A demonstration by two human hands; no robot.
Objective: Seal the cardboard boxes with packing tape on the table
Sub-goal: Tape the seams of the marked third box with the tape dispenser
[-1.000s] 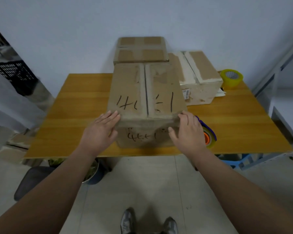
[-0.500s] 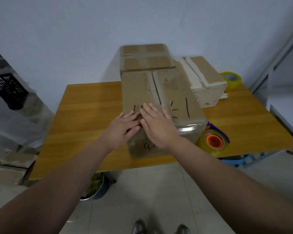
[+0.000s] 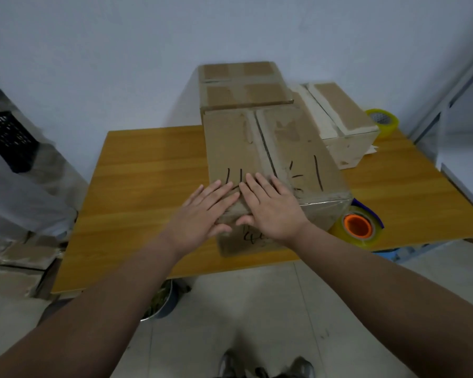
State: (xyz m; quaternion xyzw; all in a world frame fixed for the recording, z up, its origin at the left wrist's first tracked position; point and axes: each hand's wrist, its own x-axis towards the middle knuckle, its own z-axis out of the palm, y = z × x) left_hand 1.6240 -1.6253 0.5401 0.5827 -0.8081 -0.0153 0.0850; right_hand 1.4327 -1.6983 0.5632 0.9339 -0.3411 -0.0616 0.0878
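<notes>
Seemingly the scribbled brown cardboard box [image 3: 292, 148] at the wooden table's [image 3: 148, 173] near edge awaits tape. The left hand [image 3: 202, 214] and right hand [image 3: 273, 211] press it, fingers [image 3: 260, 184] straight.

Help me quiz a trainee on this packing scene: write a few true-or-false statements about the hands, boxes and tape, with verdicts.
1. The left hand and right hand rest with straight fingers on the near box. True.
2. The orange-cored tape roll lies left of that box. False: it lies at the box's right, by the front edge of the table.
3. A yellow tape roll sits at the table's far right corner. True.
4. The right hand holds tape. False: it holds nothing.
</notes>
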